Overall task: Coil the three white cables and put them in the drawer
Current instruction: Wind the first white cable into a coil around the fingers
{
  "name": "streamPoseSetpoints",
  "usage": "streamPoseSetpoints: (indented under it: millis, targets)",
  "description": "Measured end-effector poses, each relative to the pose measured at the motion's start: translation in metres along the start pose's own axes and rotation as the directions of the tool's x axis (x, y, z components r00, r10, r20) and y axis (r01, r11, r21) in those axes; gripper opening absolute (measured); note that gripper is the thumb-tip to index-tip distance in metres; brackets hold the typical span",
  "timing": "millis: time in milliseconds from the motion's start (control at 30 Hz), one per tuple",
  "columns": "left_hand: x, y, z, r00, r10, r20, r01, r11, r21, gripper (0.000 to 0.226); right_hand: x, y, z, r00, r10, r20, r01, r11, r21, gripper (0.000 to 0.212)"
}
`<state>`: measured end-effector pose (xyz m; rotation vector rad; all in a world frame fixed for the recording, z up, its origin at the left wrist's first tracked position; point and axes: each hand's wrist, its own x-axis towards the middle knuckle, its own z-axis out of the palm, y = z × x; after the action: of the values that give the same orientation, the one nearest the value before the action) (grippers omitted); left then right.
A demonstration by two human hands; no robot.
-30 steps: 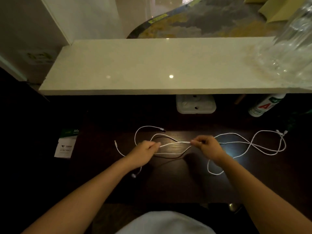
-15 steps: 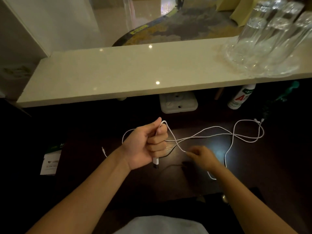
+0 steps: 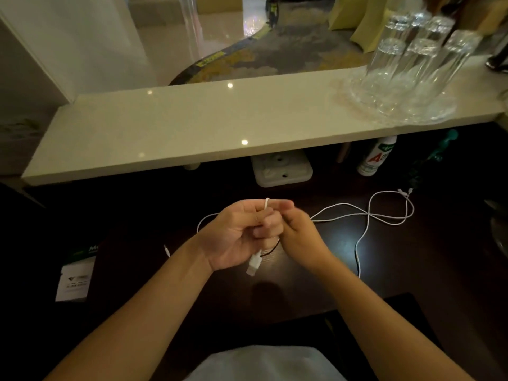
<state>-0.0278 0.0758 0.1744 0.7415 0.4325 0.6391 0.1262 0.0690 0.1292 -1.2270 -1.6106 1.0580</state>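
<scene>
Head view: the left hand's (image 3: 239, 237) fingers curl round a white cable (image 3: 255, 262), its plug hanging below the fist. The right hand (image 3: 301, 237) touches it, fingers pinching the same cable, whose remainder lies looped on the dark worktop (image 3: 316, 273).

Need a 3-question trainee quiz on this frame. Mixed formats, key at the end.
1. True or false: the left hand grips a white cable.
2. The USB plug is: A) hanging below the left hand; B) plugged into the socket; C) lying beside the bottle.
3. Fill in: the upturned glasses stand on the pale ___.

Key: 1 true; 2 A; 3 shelf.
</scene>
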Motion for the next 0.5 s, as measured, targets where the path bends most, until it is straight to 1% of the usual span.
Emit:
streamPoseSetpoints:
  millis: [33, 67, 100, 200, 267, 333, 400, 467, 500]
  targets:
    - [-0.001, 0.000, 0.000, 0.999, 0.039, -0.024, -0.039, 0.999, 0.008, 0.029, -0.006, -0.003, 0.005, 0.994, 0.085, 0.064, -0.089, 0.994, 0.062, 0.035]
    - [-0.002, 0.001, -0.001, 0.995, 0.071, -0.064, -0.069, 0.997, 0.038, 0.033, -0.012, -0.004, 0.009, 0.982, 0.145, 0.122, -0.154, 0.985, 0.073, 0.039]
    - [-0.003, 0.000, -0.004, 0.989, 0.102, -0.105, -0.094, 0.992, 0.083, 0.038, -0.020, -0.005, 0.012, 0.974, 0.169, 0.153, -0.175, 0.984, 0.031, 0.040]
    - [-0.003, -0.006, -0.015, 0.955, 0.220, -0.200, -0.166, 0.953, 0.252, 0.051, -0.038, -0.004, 0.014, 0.979, 0.128, 0.157, -0.102, 0.981, -0.168, 0.025]
    - [-0.002, -0.013, -0.021, 0.941, 0.246, -0.234, -0.165, 0.933, 0.319, 0.056, -0.047, -0.006, 0.010, 0.974, 0.113, 0.198, -0.059, 0.963, -0.263, 0.020]
    - [-0.002, -0.023, -0.025, 0.933, 0.236, -0.270, -0.093, 0.887, 0.453, 0.057, -0.053, -0.010, 0.004, 0.962, 0.113, 0.248, -0.019, 0.936, -0.353, 0.022]
    - [-0.002, -0.032, -0.026, 0.934, 0.224, -0.279, -0.022, 0.814, 0.580, 0.055, -0.054, -0.019, -0.003, 0.944, 0.088, 0.317, 0.047, 0.918, -0.393, 0.023]
    - [-0.003, -0.039, -0.025, 0.945, 0.185, -0.270, 0.030, 0.773, 0.634, 0.060, -0.053, -0.029, -0.007, 0.914, 0.063, 0.401, 0.114, 0.908, -0.403, 0.023]
    - [-0.003, -0.042, -0.023, 0.956, 0.152, -0.253, 0.044, 0.775, 0.630, 0.065, -0.052, -0.035, -0.009, 0.900, 0.047, 0.434, 0.148, 0.903, -0.404, 0.024]
